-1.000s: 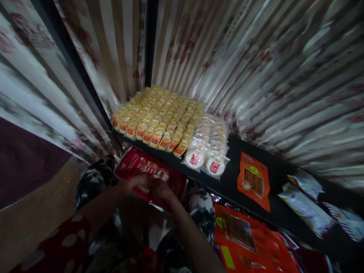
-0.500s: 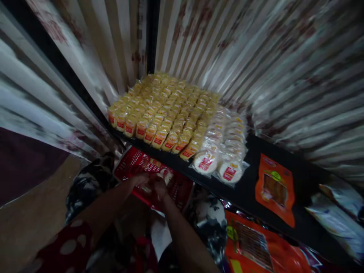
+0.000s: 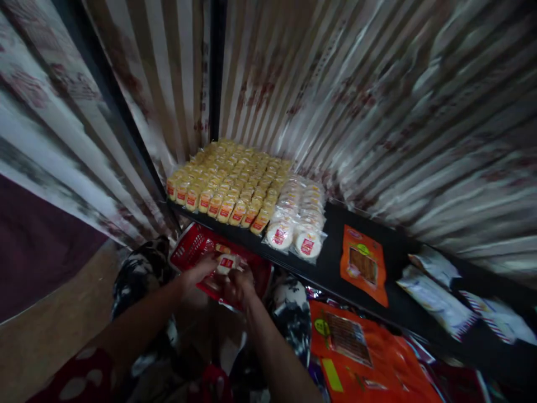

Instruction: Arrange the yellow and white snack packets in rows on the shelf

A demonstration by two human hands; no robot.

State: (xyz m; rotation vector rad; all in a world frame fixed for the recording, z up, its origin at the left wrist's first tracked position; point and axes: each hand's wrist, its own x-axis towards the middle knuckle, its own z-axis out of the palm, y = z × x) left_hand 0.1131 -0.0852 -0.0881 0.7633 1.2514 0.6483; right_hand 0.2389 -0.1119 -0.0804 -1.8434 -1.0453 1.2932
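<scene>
Over a red plastic basket (image 3: pixel 187 251) on my lap, my left hand (image 3: pixel 204 270) and my right hand (image 3: pixel 242 284) are close together. A white round cake in clear wrap with a red label (image 3: pixel 227 262) sits between them. Fingers of the left hand are closed at its left side, and the right hand is curled at its right edge. Dim light blurs the fingertips. A yellowish wrapped piece (image 3: pixel 222 248) lies in the basket just behind the cake. My hands hide part of the basket's contents.
On the black shelf (image 3: pixel 331 271) stand packed rows of yellow wrapped cakes (image 3: pixel 226 184) and two rows of white wrapped cakes (image 3: pixel 280 234). Farther right lie an orange snack pouch (image 3: pixel 364 264) and white packets (image 3: pixel 436 299). Larger orange packs (image 3: pixel 369 358) lie below. Striped curtain (image 3: pixel 293 73) encloses the shelf.
The view has shifted, so the shelf goods appear farther left and more packets show at right. Between my hands, the white cake's red label now faces up in plain view.
</scene>
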